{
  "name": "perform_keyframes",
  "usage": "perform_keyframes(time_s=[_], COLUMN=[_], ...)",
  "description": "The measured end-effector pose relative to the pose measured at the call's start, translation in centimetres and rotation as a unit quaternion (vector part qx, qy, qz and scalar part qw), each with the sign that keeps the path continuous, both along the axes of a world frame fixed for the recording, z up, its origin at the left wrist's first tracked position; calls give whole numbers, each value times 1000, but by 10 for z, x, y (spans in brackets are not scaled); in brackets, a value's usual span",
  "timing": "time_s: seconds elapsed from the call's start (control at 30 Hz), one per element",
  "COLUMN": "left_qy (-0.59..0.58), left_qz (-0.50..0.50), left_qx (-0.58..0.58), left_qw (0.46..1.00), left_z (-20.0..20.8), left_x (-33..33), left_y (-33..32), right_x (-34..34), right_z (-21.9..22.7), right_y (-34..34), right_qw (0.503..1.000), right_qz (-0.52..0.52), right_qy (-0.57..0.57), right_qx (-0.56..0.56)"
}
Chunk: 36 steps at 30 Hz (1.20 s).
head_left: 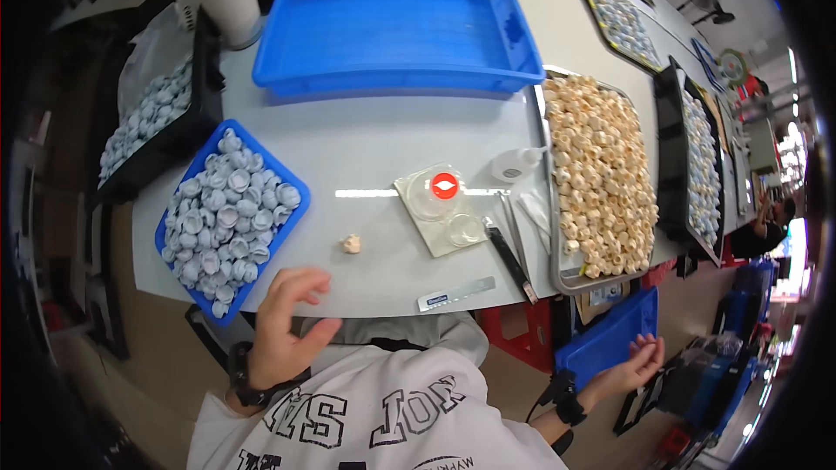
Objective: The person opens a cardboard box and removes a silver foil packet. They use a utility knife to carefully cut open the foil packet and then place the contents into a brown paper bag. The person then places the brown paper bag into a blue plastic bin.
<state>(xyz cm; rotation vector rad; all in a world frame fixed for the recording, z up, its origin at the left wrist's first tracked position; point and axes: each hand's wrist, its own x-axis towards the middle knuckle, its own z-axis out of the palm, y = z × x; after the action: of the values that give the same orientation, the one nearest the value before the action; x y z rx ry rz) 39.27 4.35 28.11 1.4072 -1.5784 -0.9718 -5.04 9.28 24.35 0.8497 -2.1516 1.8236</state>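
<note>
My left hand (pixel 292 322) is at the table's near edge, thumb and fingers apart, with nothing in it. Just beyond its fingertips a single small beige piece (pixel 350 244), apparently a hollow cup shape, lies on the table. Left of that hand is a blue tray (pixel 302 200) heaped with pale grey-blue hollow caps (pixel 228 218). My right hand (pixel 625 372) is off the table at the lower right, beside a blue bin (pixel 601 339). Its fingers are loosely bent, and I see nothing held in them. Both wrists wear dark bands.
A large blue tub (pixel 396 87) stands at the back. A metal tray (pixel 557 274) of beige pieces is on the right. Between are a small white bottle (pixel 515 164), a clear round container (pixel 427 200), tweezers (pixel 515 231), a black-handled tool (pixel 509 259) and a flat strip (pixel 455 293).
</note>
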Motion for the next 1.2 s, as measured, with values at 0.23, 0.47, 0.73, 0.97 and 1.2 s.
perform_keyframes(time_s=[0.23,0.47,0.73,0.97,1.2], left_qy=[-168,-150,-106,-74,-99], left_qz=[32,6,36,49,68], left_qx=[-31,-33,-52,-62,-43], left_qw=[985,988,992,994,992], left_z=[-20,-47,-50,-49,-48], left_x=[-36,-26,-26,-32,-31], left_y=[-35,-55,-49,-58,-56], right_x=[111,150,157,154,149], right_z=[29,26,-3,-1,6], right_y=[-48,-40,-65,-73,-70], right_qw=[921,820,808,804,768], right_qz=[383,486,447,462,542], right_qy=[32,4,129,135,-65], right_qx=[59,303,361,349,334])
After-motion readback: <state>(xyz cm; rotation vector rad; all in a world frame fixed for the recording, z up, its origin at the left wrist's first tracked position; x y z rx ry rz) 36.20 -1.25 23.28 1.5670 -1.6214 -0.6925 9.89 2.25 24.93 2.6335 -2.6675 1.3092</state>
